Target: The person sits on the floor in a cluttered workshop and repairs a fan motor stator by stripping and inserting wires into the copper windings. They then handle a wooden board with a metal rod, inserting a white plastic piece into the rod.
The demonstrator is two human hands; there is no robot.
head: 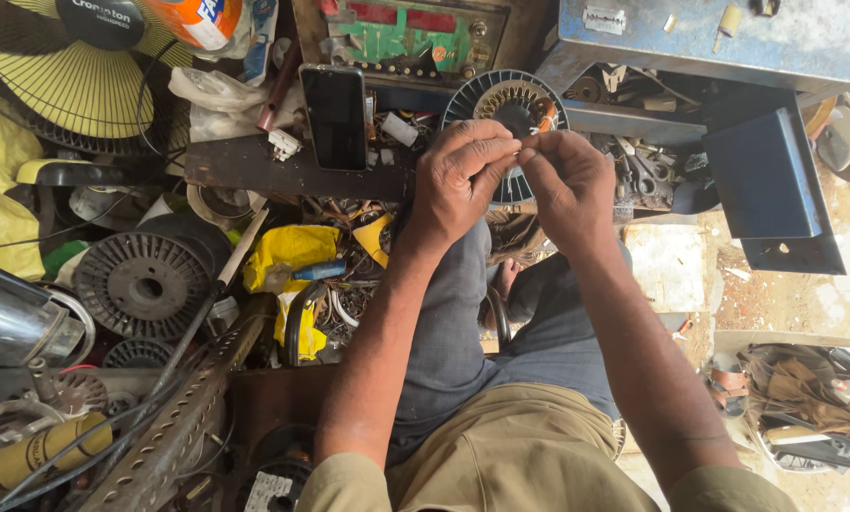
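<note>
A round fan motor stator [501, 100] with copper windings and a dark finned rim stands upright on a cluttered bench, just beyond my hands. My left hand [458, 180] and my right hand [567, 185] meet in front of it, fingertips pinched together. Whatever they pinch is too fine to make out; it may be a thin wire from the stator. Both forearms reach up from my lap, over grey trousers.
A black phone [335, 116] leans upright left of the stator. A ribbed round motor disc [142, 283], yellow rags [290, 254] and a perforated metal bar [173, 431] lie at the left. A table fan [79, 81] stands top left, a blue metal box [728, 38] top right.
</note>
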